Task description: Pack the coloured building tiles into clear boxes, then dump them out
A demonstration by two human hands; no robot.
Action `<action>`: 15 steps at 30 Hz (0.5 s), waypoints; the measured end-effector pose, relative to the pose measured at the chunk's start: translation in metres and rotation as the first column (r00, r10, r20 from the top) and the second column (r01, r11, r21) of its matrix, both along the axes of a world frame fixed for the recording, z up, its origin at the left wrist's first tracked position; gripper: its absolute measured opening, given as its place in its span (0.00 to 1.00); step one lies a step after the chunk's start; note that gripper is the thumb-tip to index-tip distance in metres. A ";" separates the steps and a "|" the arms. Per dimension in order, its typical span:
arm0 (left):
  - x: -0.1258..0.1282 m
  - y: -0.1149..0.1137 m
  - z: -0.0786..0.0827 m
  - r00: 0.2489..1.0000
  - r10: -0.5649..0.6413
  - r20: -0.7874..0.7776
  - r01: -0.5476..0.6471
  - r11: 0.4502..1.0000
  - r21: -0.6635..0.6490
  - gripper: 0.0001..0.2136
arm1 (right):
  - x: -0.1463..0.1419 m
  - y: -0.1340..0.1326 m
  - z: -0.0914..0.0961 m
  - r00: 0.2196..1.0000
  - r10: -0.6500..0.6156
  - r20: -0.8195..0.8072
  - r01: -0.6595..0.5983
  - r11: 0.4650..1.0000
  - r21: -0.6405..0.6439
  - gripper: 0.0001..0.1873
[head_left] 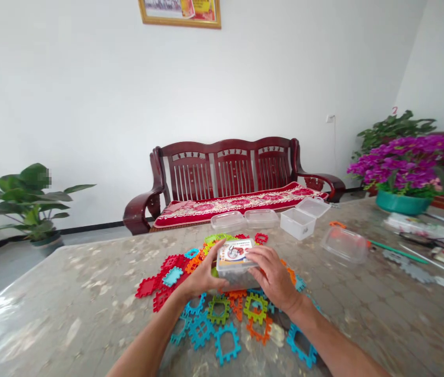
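Between my two hands is a clear plastic box point(237, 278) with a printed label on its lid and dark contents showing through the side. My left hand point(205, 272) grips its left side, thumb low on the front. On the right side and lid edge lie the fingers of my right hand point(272, 272), curled round the corner. Under and around the box spreads a pile of toothed plastic building pieces: red ones point(148, 286) to the left, blue ones point(228, 343) in front, and green point(256, 308) and orange ones among them.
Behind the pile stand clear lids point(228, 222) and an open white box point(297, 224). To the right lie a clear container point(345, 245), a green stick point(398, 251), grey toothed pieces point(410, 266) and a pot of purple flowers point(404, 201). A wooden bench point(230, 167) stands beyond the table.
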State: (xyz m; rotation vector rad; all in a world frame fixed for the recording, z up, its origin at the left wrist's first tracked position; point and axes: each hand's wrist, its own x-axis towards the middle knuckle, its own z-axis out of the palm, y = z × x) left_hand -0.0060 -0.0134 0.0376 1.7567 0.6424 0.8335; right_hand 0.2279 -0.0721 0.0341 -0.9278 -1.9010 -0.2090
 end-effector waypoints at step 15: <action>0.042 -0.017 -0.004 0.880 0.474 -0.021 -0.470 0.877 0.099 0.44 | 0.010 -0.007 0.030 0.929 -0.207 0.308 0.147 0.967 0.207 0.18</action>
